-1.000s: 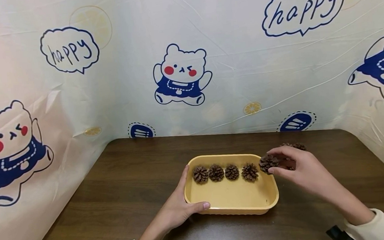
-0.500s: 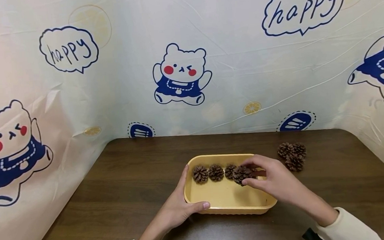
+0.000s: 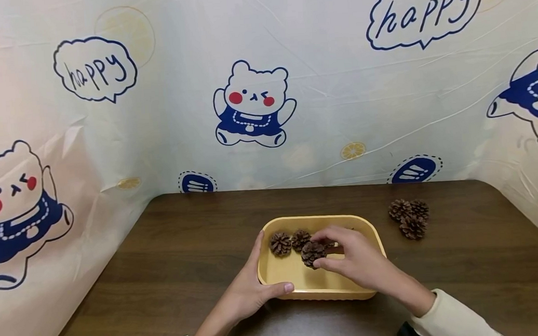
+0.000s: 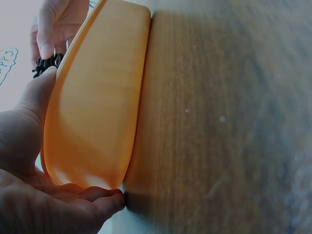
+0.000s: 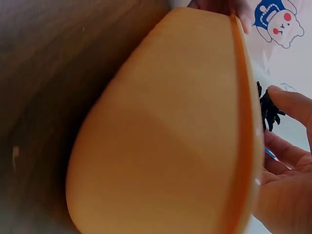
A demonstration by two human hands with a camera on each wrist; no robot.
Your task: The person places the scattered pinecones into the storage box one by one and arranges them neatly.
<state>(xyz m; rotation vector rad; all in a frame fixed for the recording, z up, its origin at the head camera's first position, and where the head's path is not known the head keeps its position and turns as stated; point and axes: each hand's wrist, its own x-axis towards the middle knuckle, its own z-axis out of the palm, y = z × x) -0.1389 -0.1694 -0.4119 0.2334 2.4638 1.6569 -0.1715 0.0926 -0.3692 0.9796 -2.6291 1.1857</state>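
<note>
- From my head camera I look forward and down across the table (image 3: 164, 279), far enough back for the whole tray (image 3: 324, 292) and the printed backdrop (image 3: 329, 96).
- My left-wrist view, tipped sideways, sits close, facing right.
- My right-wrist view, closer, faces left.
- Both wrist views share the tray's near side.

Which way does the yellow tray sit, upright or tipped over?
Upright. In the head view, the yellow tray opens upward, pine cones lie inside, and the left hand grips its left end.
</note>
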